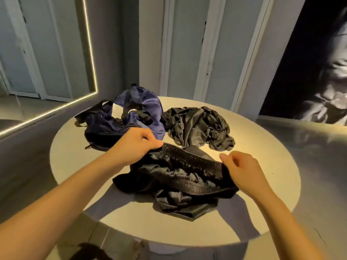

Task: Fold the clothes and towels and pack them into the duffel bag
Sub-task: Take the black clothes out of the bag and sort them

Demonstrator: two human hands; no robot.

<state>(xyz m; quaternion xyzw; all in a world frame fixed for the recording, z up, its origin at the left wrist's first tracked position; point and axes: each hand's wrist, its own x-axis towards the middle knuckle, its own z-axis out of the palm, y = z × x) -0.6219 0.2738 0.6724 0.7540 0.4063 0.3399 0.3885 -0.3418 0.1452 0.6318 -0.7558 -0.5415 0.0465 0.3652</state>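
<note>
A black pair of shorts (176, 186) with a ribbed elastic waistband lies crumpled on the near half of the round table (262, 166). My left hand (139, 141) pinches the left end of the waistband. My right hand (242, 169) grips the right end of it. The waistband is stretched between the two hands. A navy duffel bag (120, 119) lies slumped at the back left, just behind my left hand. A second crumpled black garment (199, 126) sits at the back of the table, right of the bag.
The table is small and round, with its edge close on every side. A lit mirror (47, 53) leans against the wall at left. A large dark picture (309, 62) stands at right. Pale wall panels are behind the table.
</note>
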